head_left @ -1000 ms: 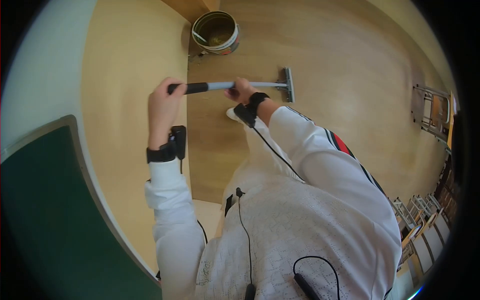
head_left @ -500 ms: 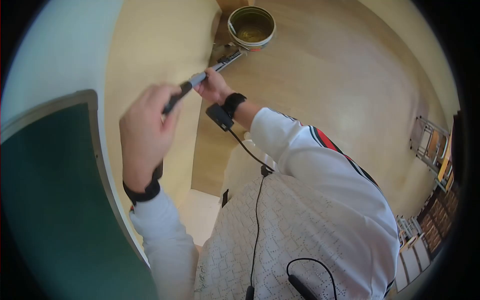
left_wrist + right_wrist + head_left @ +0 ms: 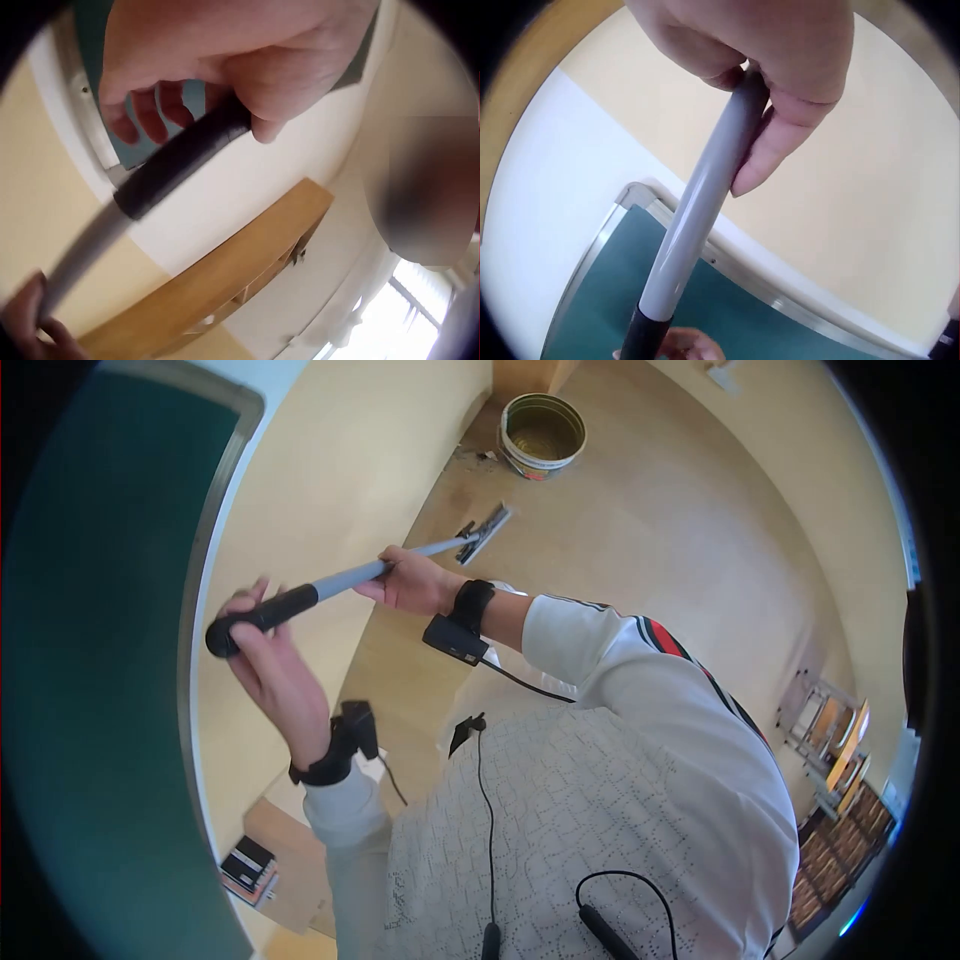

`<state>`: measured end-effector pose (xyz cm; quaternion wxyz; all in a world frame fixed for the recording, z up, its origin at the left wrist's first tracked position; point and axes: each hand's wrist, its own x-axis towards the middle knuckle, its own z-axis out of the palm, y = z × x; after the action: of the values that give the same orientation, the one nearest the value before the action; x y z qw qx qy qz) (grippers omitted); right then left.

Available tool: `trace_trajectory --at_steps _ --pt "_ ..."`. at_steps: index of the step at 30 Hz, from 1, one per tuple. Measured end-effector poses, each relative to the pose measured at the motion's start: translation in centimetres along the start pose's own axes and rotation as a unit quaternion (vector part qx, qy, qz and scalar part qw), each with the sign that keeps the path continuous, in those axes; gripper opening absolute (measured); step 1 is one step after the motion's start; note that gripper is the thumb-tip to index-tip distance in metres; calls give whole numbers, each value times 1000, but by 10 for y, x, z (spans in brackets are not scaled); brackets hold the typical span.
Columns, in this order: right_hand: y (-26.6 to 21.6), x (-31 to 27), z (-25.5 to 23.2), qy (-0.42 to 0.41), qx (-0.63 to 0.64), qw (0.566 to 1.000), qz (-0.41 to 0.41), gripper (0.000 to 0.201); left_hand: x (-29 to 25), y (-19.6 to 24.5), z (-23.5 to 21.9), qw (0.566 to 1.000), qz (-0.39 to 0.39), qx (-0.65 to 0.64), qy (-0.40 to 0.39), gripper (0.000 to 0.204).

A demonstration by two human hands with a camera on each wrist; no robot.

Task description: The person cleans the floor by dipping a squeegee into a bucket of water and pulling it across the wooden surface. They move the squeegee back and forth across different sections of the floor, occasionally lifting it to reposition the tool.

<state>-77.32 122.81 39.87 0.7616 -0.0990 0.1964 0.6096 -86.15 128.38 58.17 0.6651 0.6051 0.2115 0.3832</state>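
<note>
A mop with a grey shaft [image 3: 348, 580] slants across the head view, its flat head [image 3: 484, 535] over the floor short of the bucket. My left hand [image 3: 285, 685] loosely holds the black grip [image 3: 285, 607] at the upper end, between thumb and fingers. In the left wrist view, several fingers [image 3: 150, 116] hang half curled beside that grip. Farther down, my right hand [image 3: 425, 582] grips the shaft. The right wrist view shows its thumb [image 3: 769, 154] along the shaft.
An open bucket [image 3: 535, 468] stands on the floor near the wall. A green chalkboard [image 3: 110, 560] with a metal frame is close on the left. Chairs or desks [image 3: 828, 735] stand at the far right. Dark books [image 3: 248, 863] lie low at the left.
The mop head swung leftward toward the wall by the bucket, then came back from it. The grip end rose up and left toward the chalkboard. My left fingers loosened, and the head view turned.
</note>
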Motion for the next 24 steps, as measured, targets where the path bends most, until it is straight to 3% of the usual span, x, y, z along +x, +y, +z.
trace_trajectory --at_steps 2,4,6,8,10,11,13,14,16,17,18,20,22,24 --pt "7 13 -13 -17 19 999 32 32 10 -11 13 997 -22 -58 42 15" --pt "8 22 -20 -5 65 995 80 28 25 -31 7 1000 -15 -16 6 17" --pt "7 35 -39 23 62 992 104 25 24 -42 35 997 -50 32 51 19" --pt "1 42 -49 53 64 988 127 22 24 -62 48 992 -61 107 -8 20" --pt "-7 36 -56 81 20 988 131 20 23 -70 68 978 -80 191 -25 22" --pt "-8 43 -72 83 19 987 139 20 24 -84 70 972 -53 223 -46 23" --pt "-22 63 -115 -3 -27 998 62 22 25 -107 101 960 -36 267 -70 28" --pt "-50 54 -109 -2 -25 997 76 22 31 -123 124 956 -32 278 -86 29" --pt "-109 31 -102 48 -239 969 44 26 51 -152 166 953 -64 276 -105 30" --pt "-130 52 -130 26 -214 976 39 28 62 -166 185 950 -92 267 -136 31" --pt "-150 80 -161 8 -187 982 35 29 80 -190 199 947 -43 277 -158 31" --pt "-215 63 -113 100 -45 992 66 29 114 -197 238 945 -112 237 -195 28" --pt "-272 67 -99 144 -46 988 9 28 141 -199 266 940 -132 235 -208 25" --pt "-321 71 -96 92 -46 994 23 28 161 -180 304 961 -128 142 -200 23"
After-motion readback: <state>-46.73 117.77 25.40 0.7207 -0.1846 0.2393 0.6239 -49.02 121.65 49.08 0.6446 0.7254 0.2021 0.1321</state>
